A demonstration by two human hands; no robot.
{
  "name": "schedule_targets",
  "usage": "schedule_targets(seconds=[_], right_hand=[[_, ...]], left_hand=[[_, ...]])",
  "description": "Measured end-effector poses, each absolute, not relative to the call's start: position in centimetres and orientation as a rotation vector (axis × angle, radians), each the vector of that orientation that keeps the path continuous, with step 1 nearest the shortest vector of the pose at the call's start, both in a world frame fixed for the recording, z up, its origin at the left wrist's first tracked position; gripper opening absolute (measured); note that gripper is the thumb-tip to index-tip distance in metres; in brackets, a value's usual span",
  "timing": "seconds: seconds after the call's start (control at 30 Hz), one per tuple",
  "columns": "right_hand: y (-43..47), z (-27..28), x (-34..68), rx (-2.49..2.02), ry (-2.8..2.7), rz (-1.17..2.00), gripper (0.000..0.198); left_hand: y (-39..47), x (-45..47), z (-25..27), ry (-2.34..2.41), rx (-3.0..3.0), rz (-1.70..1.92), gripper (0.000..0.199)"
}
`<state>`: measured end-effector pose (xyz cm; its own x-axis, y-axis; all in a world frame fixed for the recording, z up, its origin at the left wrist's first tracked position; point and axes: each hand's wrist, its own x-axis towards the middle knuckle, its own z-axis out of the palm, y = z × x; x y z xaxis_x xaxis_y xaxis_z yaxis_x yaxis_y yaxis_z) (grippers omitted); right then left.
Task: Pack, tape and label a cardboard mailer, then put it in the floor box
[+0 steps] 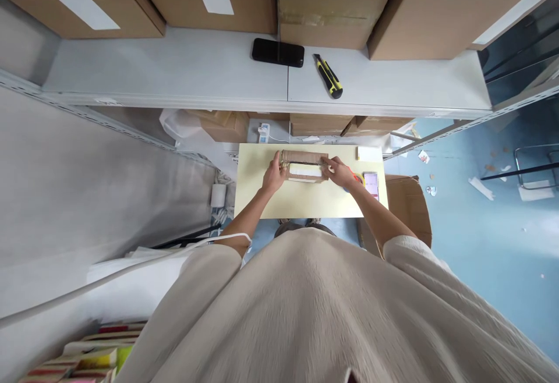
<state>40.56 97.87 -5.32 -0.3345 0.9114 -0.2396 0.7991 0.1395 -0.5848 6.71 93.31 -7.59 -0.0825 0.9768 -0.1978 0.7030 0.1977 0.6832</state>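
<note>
A small brown cardboard box (305, 156) lies on the pale yellow table (271, 205) between my hands. A dark slit runs along its length, and a white patch shows on the side nearer me. My left hand (273, 176) grips the box's left end, its thumb pointing up along the edge. At the opposite end, my right hand (337, 172) has its fingers closed on the right edge. A roll of tape (359, 178), partly hidden by my right hand and forearm, sits beside a phone with a lit screen (371, 184).
A white card or small box (369, 154) rests at the table's far right corner. Above the table, a grey shelf (174, 68) carries large cartons, a black phone (278, 52) and a yellow-black utility knife (328, 76). An open carton (406, 208) stands right of the table.
</note>
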Motion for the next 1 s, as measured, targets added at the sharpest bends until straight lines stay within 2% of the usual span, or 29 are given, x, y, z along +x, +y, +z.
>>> schedule_targets(seconds=[0.1,0.27,0.5,0.67,0.83,1.0], right_hand=[[97.2,-5.8,40.0,-1.766,-2.216,0.906,0.055],[97.0,-6.7,39.2,-1.794,-2.002,1.054,0.055],[97.0,-7.2,39.1,-1.737,-1.840,1.170,0.057],[97.1,-7.3,39.0,-1.734,-1.831,1.153,0.055],[97.2,-7.5,39.3,-1.667,-1.831,1.187,0.055],[97.4,-7.2,39.4,-1.646,-1.829,1.220,0.057]], left_hand=[[93.1,6.7,-8.3,1.808,1.644,0.539,0.075],[92.5,6.8,-8.6,1.788,1.691,0.487,0.069],[91.1,9.1,-5.4,1.830,1.970,0.488,0.059],[91.4,10.0,-4.2,1.999,1.843,0.554,0.066],[93.0,7.7,-5.2,2.041,1.559,0.832,0.071],[93.7,7.4,-5.4,1.903,1.464,0.968,0.029]])
